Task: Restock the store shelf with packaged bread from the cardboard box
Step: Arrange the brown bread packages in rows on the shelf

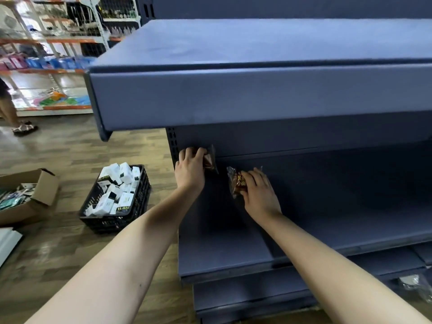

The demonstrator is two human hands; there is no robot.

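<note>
**Two bread packets held at the back of the middle shelf**

Most of the left-hand packet is hidden behind curled fingers; only a brown, clear-wrapped edge is seen, upright against the back panel in the far left corner of the middle shelf. The right-hand packet is half covered, its print only partly legible. The cardboard box is cut off by the frame's left edge and its contents cannot be made out.

The left hand is closed around its packet. The right hand is laid over the other, fingers bent across it and thumb at its lower edge, just beside the first.

Two packets, one box and one black crate of white cartons are counted.
</note>
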